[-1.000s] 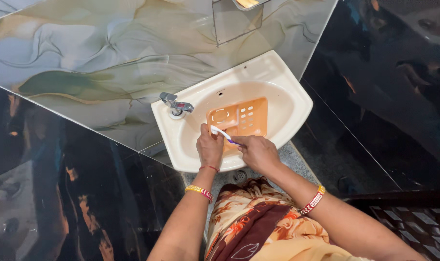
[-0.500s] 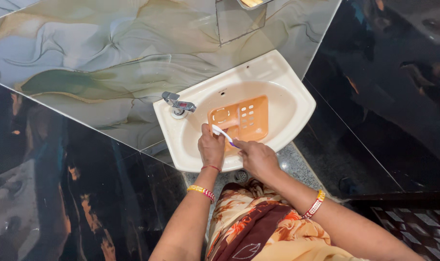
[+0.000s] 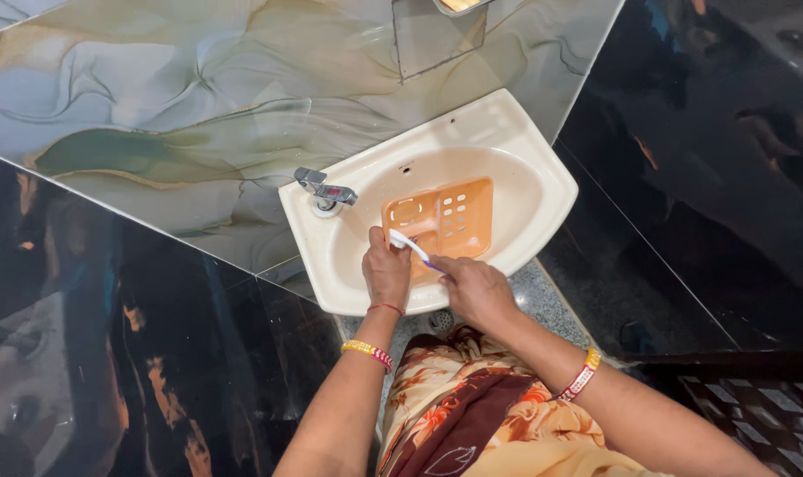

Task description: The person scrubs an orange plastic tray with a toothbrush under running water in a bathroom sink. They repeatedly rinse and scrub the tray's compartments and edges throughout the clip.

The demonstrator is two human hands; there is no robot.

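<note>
At frame centre, the right hand grips a toothbrush whose long axis slants up-left, head over the orange tray in the sink; the left hand clutches the tray's near edge.

A sink stands against the wall. The tap sits on its left rim. A tray lies in the basin, right of the tap. Both hands meet over the near rim: the left hand beside the right hand, a toothbrush between them, at the tray's near edge. A floor drain lies below the sink.
</note>
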